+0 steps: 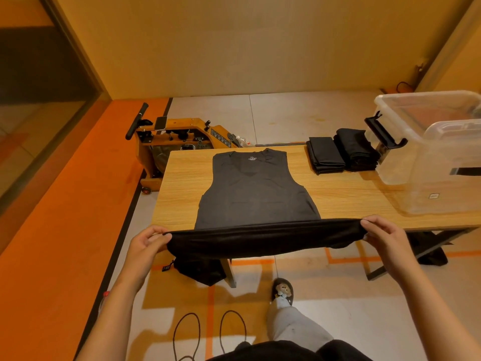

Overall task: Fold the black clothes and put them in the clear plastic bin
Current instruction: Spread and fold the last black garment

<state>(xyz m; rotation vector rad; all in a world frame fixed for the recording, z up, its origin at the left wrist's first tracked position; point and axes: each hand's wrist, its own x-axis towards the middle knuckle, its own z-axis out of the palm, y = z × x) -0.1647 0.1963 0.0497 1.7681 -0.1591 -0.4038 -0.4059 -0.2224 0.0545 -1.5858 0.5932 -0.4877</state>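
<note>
A black sleeveless shirt (255,194) lies spread flat on the wooden table (182,183), neck at the far edge. Its hem end is lifted off the table's near edge and stretched taut between my hands. My left hand (148,246) pinches the left hem corner. My right hand (382,235) pinches the right hem corner. Two stacks of folded black clothes (343,152) sit on the table at the far right. The clear plastic bin (426,152) stands at the table's right end beside them, its inside looking bare.
A second clear bin or lid (453,131) overlaps the bin at the right edge. A wooden rowing machine (179,136) stands on the floor behind the table. More black cloth (200,269) hangs below the table's near edge. My foot (282,290) is on the floor.
</note>
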